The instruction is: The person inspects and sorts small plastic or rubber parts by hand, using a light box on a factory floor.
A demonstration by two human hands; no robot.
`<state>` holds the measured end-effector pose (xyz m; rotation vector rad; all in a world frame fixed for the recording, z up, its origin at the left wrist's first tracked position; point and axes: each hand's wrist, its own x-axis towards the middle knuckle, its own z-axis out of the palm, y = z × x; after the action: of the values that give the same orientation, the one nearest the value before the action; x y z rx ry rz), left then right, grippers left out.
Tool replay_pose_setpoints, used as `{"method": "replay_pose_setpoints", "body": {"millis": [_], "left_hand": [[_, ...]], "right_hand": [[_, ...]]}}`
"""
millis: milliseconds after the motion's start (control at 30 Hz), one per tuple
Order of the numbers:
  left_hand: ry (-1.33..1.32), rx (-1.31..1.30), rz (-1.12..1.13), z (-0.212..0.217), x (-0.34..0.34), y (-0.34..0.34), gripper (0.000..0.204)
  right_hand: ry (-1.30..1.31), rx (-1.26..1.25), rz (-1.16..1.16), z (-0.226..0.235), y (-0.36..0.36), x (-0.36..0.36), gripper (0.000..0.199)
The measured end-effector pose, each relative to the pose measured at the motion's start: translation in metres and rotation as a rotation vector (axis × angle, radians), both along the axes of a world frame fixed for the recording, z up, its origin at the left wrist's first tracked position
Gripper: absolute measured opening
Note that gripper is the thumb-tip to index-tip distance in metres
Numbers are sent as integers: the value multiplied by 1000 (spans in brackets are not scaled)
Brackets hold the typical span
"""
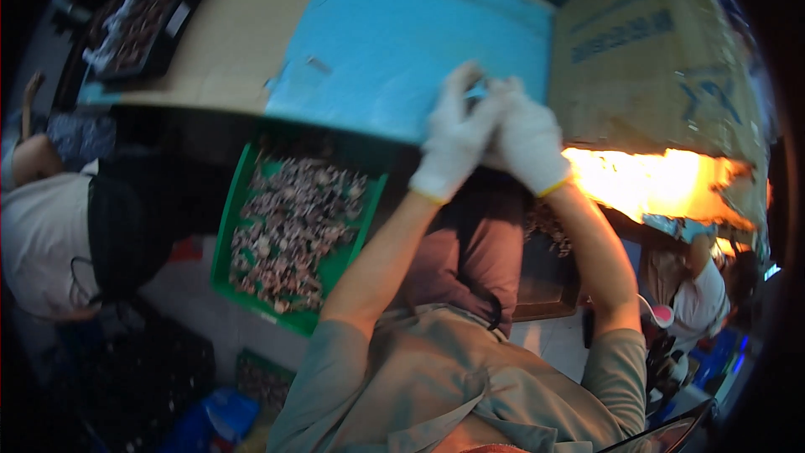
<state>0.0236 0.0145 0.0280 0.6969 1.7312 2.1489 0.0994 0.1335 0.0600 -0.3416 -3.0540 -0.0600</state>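
Both of my hands wear white knit gloves with yellow cuffs and meet over the near right part of a blue sheet [369, 59] on the bench. My left hand [453, 138] has its fingers drawn in toward the other hand. Pressed up against it, my right hand [528, 130] is closed at the fingertips. Whatever lies between them is too small and blurred to make out. A small greyish piece [319, 65] rests on the blue sheet, left of my hands. Below the bench edge, left of my lap, a green bin [223, 243] holds many small pinkish-grey parts [293, 218].
A tall cardboard box [620, 59] stands right of the blue sheet, with a glaring light [646, 180] under its torn edge. Bare brown board [243, 33] continues leftward to a black tray [180, 25] of small parts. People sit at left [50, 235] and right [700, 306].
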Motion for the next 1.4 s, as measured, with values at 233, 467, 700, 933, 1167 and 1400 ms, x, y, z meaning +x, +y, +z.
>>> {"method": "replay_pose_setpoints", "body": {"millis": [233,467,700,933,1167,1400], "left_hand": [[-256,187,-114,0,4,20,47],[54,-75,17,5,1,-5,50],[-664,-83,-376,-43,39,-136,32],[211,-753,-187,-44,64,-170,40],[253,-992,50,-76,-2,-201,47],[66,-809,-112,0,31,-131,42]], "right_hand": [[-6,-144,-89,18,-25,-16,33],[228,-307,-86,10,-24,-9,29],[20,-849,-84,14,-108,54,44],[123,-1480,-636,-85,-156,73,46],[401,-311,-315,-111,-63,218,18],[200,-594,-1626,-254,57,393,49]]}}
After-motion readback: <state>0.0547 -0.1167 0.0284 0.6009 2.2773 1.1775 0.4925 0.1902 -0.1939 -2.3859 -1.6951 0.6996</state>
